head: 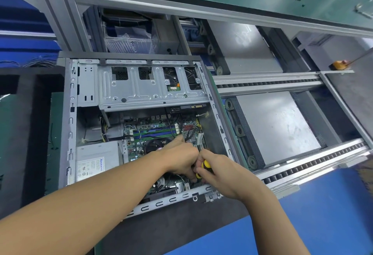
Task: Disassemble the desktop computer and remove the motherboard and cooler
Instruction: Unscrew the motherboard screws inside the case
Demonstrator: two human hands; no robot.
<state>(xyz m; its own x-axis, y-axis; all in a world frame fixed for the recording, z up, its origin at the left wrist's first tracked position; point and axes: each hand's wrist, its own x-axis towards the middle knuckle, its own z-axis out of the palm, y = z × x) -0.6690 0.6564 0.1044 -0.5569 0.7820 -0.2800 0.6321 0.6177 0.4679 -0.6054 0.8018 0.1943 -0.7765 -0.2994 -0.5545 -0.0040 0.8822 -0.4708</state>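
Closest to us is the left arm [80,204], which reaches in from the bottom corner, and the right arm [272,214] comes in beside it. Both go into the big grey computer case [68,125], which lies on its side with the cover off, on a dark mat [171,228] next to a roller belt [268,85]. At the far end of the case we see a shiny metal drive cage [145,87]. Below it sits the green motherboard [153,131], still inside the case. A grey power box [96,158] is just left of the board. The round black cooler [154,144] sits on the board, partly hidden by the left hand [177,160]. That hand has one finger pointing out and the others bent down, and we cannot tell if it holds anything. The right hand [222,174] touches it, with its fingers wrapped around a yellow and black screwdriver [205,166] near the case's near edge.
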